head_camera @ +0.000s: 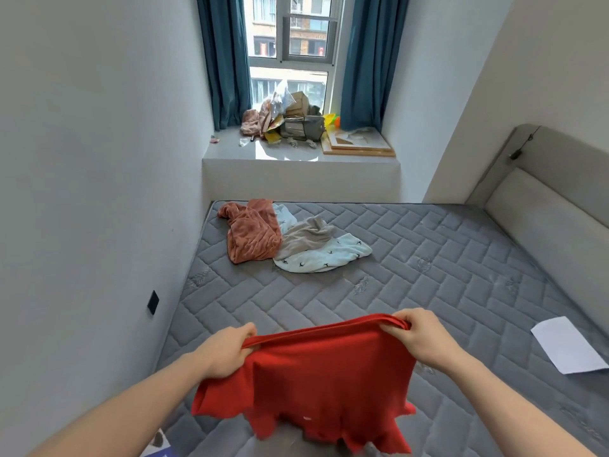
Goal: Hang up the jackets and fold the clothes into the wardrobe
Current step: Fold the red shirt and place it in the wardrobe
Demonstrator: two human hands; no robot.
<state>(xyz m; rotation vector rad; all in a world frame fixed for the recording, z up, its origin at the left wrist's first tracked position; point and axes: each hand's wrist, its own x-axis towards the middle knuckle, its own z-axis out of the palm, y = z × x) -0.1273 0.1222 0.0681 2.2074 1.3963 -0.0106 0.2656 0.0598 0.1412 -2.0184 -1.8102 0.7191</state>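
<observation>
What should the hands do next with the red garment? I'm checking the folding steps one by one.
Probably lower the red garment flat onto the bare mattress in front. The left hand and right hand grip its top edge, and it hangs in the air uncreased, so it needs a surface before any fold.

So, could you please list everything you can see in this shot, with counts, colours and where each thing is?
red garment: one, red, held up over the near end of the mattress
rust-pink garment: one, far left of the mattress
grey garment: one, beside the rust-pink one
pale blue garment: one, black marks, partly under the grey one
mattress: one, grey quilted
white paper: one, mattress right edge
headboard: one, beige, right
curtains: two, teal, flanking the window
clutter pile: one, mixed, window ledge
left hand: grips the top edge of the red garment
right hand: grips the same edge
</observation>
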